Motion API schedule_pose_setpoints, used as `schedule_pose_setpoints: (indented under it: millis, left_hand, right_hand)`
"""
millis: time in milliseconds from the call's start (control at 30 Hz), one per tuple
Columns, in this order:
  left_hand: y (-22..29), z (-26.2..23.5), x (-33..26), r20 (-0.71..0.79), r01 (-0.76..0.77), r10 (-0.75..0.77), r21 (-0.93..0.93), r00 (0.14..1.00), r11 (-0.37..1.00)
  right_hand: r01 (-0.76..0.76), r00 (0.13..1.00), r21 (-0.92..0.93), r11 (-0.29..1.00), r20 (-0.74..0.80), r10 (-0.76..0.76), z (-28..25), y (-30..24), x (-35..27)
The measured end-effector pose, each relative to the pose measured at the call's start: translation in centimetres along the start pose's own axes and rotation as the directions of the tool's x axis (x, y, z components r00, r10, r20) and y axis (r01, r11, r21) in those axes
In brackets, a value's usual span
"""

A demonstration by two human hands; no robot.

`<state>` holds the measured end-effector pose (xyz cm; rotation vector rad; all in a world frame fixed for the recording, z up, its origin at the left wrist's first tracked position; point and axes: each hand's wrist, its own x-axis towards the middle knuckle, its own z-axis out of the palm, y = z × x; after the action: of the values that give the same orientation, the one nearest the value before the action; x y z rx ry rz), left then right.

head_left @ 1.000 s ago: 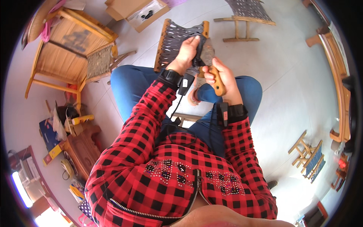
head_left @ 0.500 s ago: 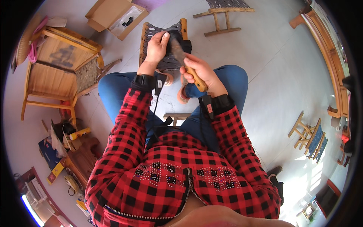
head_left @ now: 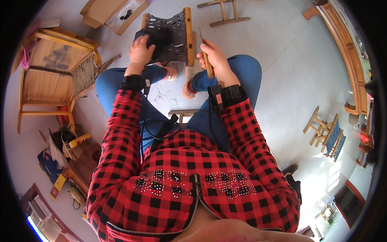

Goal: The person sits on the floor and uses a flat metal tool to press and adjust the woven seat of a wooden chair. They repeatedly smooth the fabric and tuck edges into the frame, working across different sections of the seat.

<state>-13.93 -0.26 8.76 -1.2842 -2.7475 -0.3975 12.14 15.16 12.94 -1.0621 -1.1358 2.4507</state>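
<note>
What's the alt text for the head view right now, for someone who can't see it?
The left hand is at a blurred black item over a woven stool; the right hand grips a wooden-handled tool, apart from the item. Lower down are a red-and-black checked jacket and blue jeans.

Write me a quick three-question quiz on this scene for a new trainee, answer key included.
1. Short answer: which hand grips the wooden-handled tool?
2. True or false: the left hand is nearer to the dark bundle than the right hand is.
3. Multiple choice: what colour is the woven seat of the small stool at the right of the view? A) red B) blue C) white

Key: 1. The right hand. 2. True. 3. B.
</note>
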Motion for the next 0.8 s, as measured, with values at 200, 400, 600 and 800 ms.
schedule_pose_setpoints:
  millis: [200, 400, 600, 800]
  left_hand:
    - [4.2, 3.8, -5.5, 0.251, -0.105, 0.114, -0.05, 0.961, 0.993]
    - [8.7, 4.1, -8.3, 0.205, -0.233, 0.256, -0.129, 0.945, 0.964]
    - [11.0, 4.8, -10.1, 0.303, -0.23, 0.305, -0.261, 0.903, 0.938]
    - [10.9, 4.8, -10.3, 0.359, -0.252, 0.327, -0.239, 0.874, 0.938]
  right_hand:
    - [-0.017, 0.99, -0.298, 0.954, -0.139, -0.026, -1.0, 1.6, 0.3]
    - [-0.006, 0.981, -0.8, 0.6, -0.121, -0.151, -1.5, 3.7, 1.2]
    - [0.028, 0.987, -0.967, 0.255, -0.012, -0.157, -1.8, 4.6, 0.8]
    - [-0.001, 0.99, -0.999, 0.043, -0.007, -0.142, 0.0, 5.2, 0.5]
